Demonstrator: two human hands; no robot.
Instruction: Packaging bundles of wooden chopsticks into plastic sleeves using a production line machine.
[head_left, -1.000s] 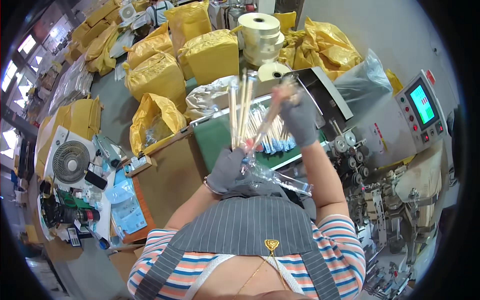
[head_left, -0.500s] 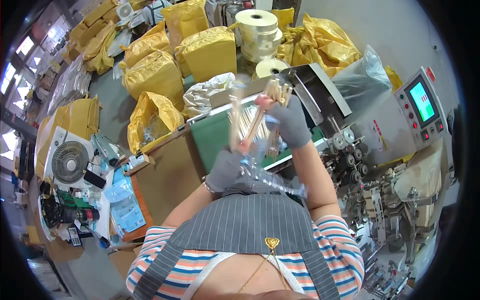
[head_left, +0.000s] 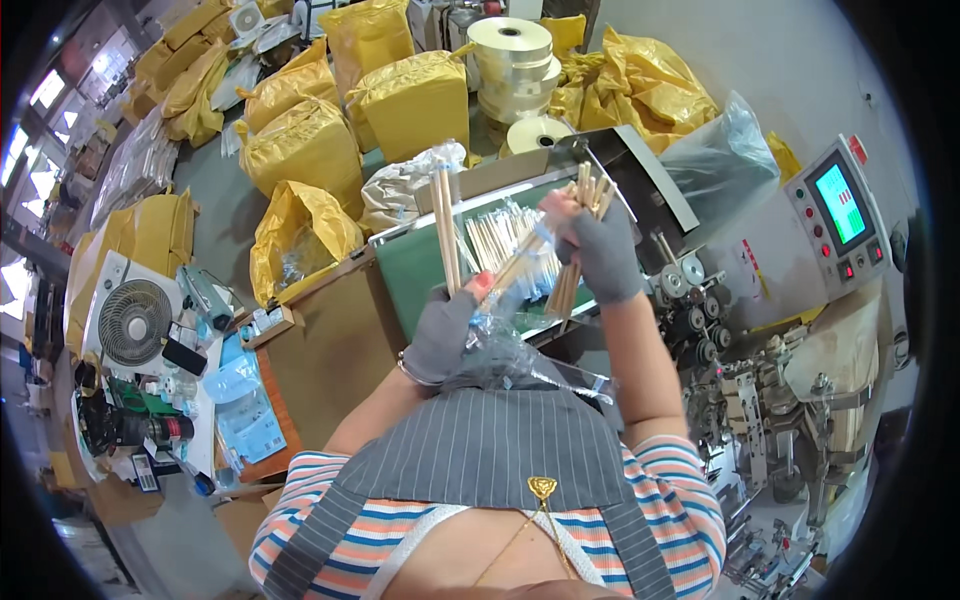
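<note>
In a grey fingerless glove, my left hand (head_left: 443, 332) is closed around a few pale wooden chopsticks (head_left: 445, 228) that point up and away from me. My right hand (head_left: 606, 258), gloved the same way, grips a thicker bundle of chopsticks (head_left: 592, 188), whose lower ends stick out below the palm. Between the hands, crumpled clear film wrapping (head_left: 545, 368) trails down in front of my apron. More sticks slant across the gap between the hands, partly blurred. Beyond the hands, a row of wrapped chopsticks (head_left: 500, 238) lies on a green conveyor belt (head_left: 408, 285).
A brown board (head_left: 340, 345) lies left of the belt. Further left are a fan (head_left: 135, 320) and blue packets (head_left: 248, 420). Machine rollers (head_left: 690, 300) and a control panel (head_left: 842, 218) stand at right. Yellow sacks (head_left: 415, 105) and film rolls (head_left: 510, 60) stand behind.
The chopsticks in my left hand were a blur and now show sharply, tilted slightly left. Both hands have shifted slightly; my right hand is a little further right.
</note>
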